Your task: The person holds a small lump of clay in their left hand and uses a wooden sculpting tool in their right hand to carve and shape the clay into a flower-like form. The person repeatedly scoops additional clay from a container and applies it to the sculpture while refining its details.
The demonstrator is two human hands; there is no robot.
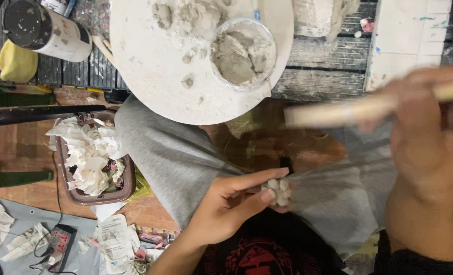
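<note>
Two hands were busy: the left hand (231, 203) pinched a small lumpy clay piece (278, 191) over the grey-clad lap, and the right hand (425, 132), blurred, seemed closed around a pale wooden stick (338, 112). Near the round white board's (150, 66) right edge sat a cup (243, 53) full of grey clay. A brown tray (127, 191) held crumpled tissues (91, 153).

- Pale grey clay piece (278, 192), lumpy, pinched in the left hand (226, 206).
- Light tan wooden stick (348, 109), blurred, in the right hand (430, 142).
- White round board (157, 61), dusted and smeared grey.
- White cup (243, 51) full of grey clay.
- Heather-grey shorts (170, 153) on the lap.
- Brown tray (122, 196) heaped with crumpled white paper (91, 153), flecked pink.
- Yellow sponge (16, 62) at the far left edge of the dark slatted bench (318, 69).
- Black shirt (267, 252), red print.
</note>
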